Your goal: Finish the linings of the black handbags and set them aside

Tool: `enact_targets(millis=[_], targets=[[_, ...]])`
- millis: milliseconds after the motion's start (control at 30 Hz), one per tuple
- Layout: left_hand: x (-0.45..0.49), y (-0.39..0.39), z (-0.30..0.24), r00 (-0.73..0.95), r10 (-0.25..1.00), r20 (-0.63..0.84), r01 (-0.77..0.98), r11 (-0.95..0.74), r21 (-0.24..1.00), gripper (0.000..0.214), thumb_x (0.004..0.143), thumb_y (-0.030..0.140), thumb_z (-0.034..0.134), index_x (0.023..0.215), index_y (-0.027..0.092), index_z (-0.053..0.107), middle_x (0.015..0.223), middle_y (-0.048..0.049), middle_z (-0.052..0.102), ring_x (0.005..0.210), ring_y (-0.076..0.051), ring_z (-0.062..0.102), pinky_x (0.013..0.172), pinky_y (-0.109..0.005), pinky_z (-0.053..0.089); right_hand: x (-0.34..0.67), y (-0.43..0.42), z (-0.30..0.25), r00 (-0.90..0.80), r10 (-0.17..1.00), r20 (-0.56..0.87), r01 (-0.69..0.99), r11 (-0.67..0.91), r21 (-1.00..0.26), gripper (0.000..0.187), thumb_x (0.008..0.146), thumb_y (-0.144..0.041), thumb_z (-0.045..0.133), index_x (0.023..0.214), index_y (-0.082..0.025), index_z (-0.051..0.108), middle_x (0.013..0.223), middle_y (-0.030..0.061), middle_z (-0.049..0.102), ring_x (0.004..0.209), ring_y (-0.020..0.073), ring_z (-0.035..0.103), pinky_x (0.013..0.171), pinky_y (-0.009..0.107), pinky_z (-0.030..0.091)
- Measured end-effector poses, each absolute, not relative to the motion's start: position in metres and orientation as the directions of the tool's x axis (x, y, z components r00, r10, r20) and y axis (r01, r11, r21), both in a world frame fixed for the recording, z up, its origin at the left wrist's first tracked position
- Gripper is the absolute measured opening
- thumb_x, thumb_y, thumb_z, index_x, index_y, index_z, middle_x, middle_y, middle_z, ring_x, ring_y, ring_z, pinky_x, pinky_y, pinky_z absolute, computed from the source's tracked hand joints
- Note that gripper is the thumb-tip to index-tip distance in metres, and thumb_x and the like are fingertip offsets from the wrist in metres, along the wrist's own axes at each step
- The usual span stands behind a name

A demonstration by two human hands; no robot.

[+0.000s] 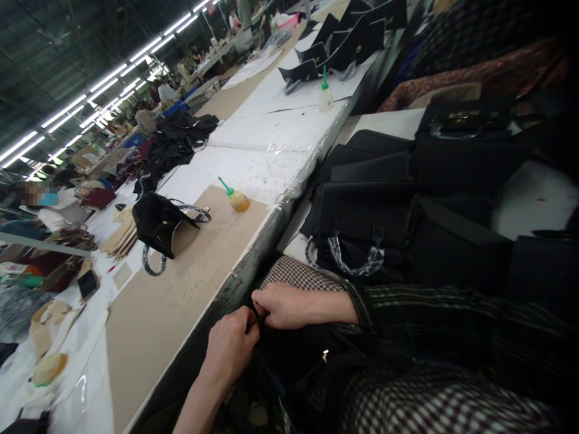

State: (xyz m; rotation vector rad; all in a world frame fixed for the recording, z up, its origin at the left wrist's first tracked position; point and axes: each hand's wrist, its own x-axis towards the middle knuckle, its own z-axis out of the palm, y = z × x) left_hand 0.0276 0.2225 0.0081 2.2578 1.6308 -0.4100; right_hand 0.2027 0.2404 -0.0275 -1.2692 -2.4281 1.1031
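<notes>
On my lap lies a black handbag, with a small gold clasp showing near its middle. My left hand is closed with its fingers pinched on the bag's far edge. Close beside it, my right hand pinches the same edge, its fingers curled in. The two hands almost touch, and their fingertips are partly hidden. Left of them on the table stands another black handbag, its handles wrapped in clear plastic. A glue bottle with a green nozzle lies tilted near that bag.
Brown board covers part of the white worktable. Black bags with wrapped handles are piled at my right. Farther along stand a second green-capped bottle and several black bag pieces. A phone lies at left; people sit beyond.
</notes>
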Motion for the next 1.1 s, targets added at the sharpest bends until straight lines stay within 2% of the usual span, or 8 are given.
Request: enact_targets(millis=[433, 500, 567, 633, 700, 800, 900, 1100], targets=[[0.014, 0.225, 0.009, 0.461, 0.754, -0.467, 0.887, -0.388, 0.249, 0.007, 0.085, 0.023, 0.051, 0.082, 0.022, 0.057, 0.069, 0.0016, 0.061, 0.063, -0.015, 0.055, 0.059, -0.024, 0.030, 0.203, 0.246, -0.036, -0.625, 0.769, -0.137, 0.608, 0.369, -0.703, 0.025, 0.071, -0.028, 0.062, 0.093, -0.018, 0.068, 0.081, 0.0049, 0.072, 0.074, 0.0198, 0.065, 0.053, 0.024, 0.033], [0.011, 0.222, 0.008, 0.441, 0.774, -0.454, 0.894, -0.333, 0.302, 0.007, 0.088, 0.026, 0.050, 0.085, 0.023, 0.055, 0.067, 0.0028, 0.059, 0.062, -0.015, 0.054, 0.059, -0.024, 0.030, 0.206, 0.245, -0.035, -0.630, 0.766, -0.128, 0.593, 0.368, -0.716, 0.024, 0.071, -0.026, 0.061, 0.092, -0.017, 0.068, 0.081, 0.0049, 0.072, 0.073, 0.0194, 0.064, 0.053, 0.024, 0.034], [0.008, 0.219, 0.005, 0.402, 0.806, -0.434, 0.881, -0.213, 0.422, 0.007, 0.088, 0.029, 0.052, 0.093, 0.024, 0.052, 0.068, 0.0039, 0.061, 0.064, -0.016, 0.057, 0.060, -0.024, 0.034, 0.208, 0.244, -0.034, -0.631, 0.765, -0.126, 0.580, 0.359, -0.731, 0.023, 0.071, -0.026, 0.063, 0.092, -0.018, 0.067, 0.082, 0.0042, 0.071, 0.073, 0.0187, 0.063, 0.054, 0.024, 0.034], [0.007, 0.215, 0.003, 0.355, 0.832, -0.427, 0.824, -0.063, 0.563, 0.019, 0.084, 0.029, 0.058, 0.100, 0.024, 0.051, 0.076, 0.0031, 0.066, 0.072, -0.016, 0.062, 0.065, -0.024, 0.039, 0.209, 0.244, -0.033, -0.634, 0.763, -0.125, 0.571, 0.352, -0.742, 0.024, 0.071, -0.028, 0.064, 0.093, -0.019, 0.066, 0.083, 0.0029, 0.071, 0.073, 0.0179, 0.062, 0.055, 0.024, 0.034], [0.006, 0.212, 0.000, 0.301, 0.845, -0.442, 0.761, 0.066, 0.645, 0.026, 0.079, 0.029, 0.064, 0.101, 0.022, 0.053, 0.081, 0.0008, 0.069, 0.077, -0.017, 0.064, 0.067, -0.025, 0.043, 0.210, 0.245, -0.034, -0.649, 0.751, -0.118, 0.552, 0.359, -0.752, 0.025, 0.071, -0.029, 0.066, 0.095, -0.020, 0.065, 0.084, 0.0012, 0.070, 0.074, 0.0169, 0.061, 0.056, 0.023, 0.034], [0.004, 0.209, -0.004, 0.239, 0.843, -0.482, 0.712, 0.185, 0.677, 0.026, 0.074, 0.031, 0.069, 0.093, 0.018, 0.058, 0.073, 0.0005, 0.068, 0.070, -0.017, 0.064, 0.063, -0.025, 0.044, 0.212, 0.250, -0.037, -0.722, 0.691, -0.042, 0.450, 0.422, -0.787, 0.025, 0.073, -0.026, 0.067, 0.098, -0.021, 0.064, 0.087, -0.0014, 0.069, 0.077, 0.0144, 0.061, 0.060, 0.022, 0.036], [0.004, 0.208, -0.007, 0.224, 0.841, -0.493, 0.676, 0.231, 0.700, 0.026, 0.072, 0.031, 0.071, 0.090, 0.017, 0.061, 0.066, 0.0025, 0.065, 0.061, -0.015, 0.060, 0.058, -0.023, 0.042, 0.213, 0.256, -0.040, -0.779, 0.623, 0.076, 0.341, 0.522, -0.782, 0.017, 0.080, -0.029, 0.065, 0.096, -0.021, 0.065, 0.089, -0.0022, 0.067, 0.079, 0.0124, 0.060, 0.062, 0.021, 0.036], [0.006, 0.210, -0.006, 0.211, 0.842, -0.496, 0.673, 0.243, 0.699, 0.028, 0.070, 0.032, 0.073, 0.090, 0.015, 0.063, 0.065, 0.0021, 0.066, 0.058, -0.014, 0.057, 0.055, -0.022, 0.039, 0.208, 0.260, -0.041, -0.839, 0.499, 0.216, 0.287, 0.744, -0.604, 0.016, 0.086, -0.028, 0.060, 0.098, -0.023, 0.069, 0.103, 0.0024, 0.064, 0.092, 0.0156, 0.059, 0.057, 0.024, 0.031]])
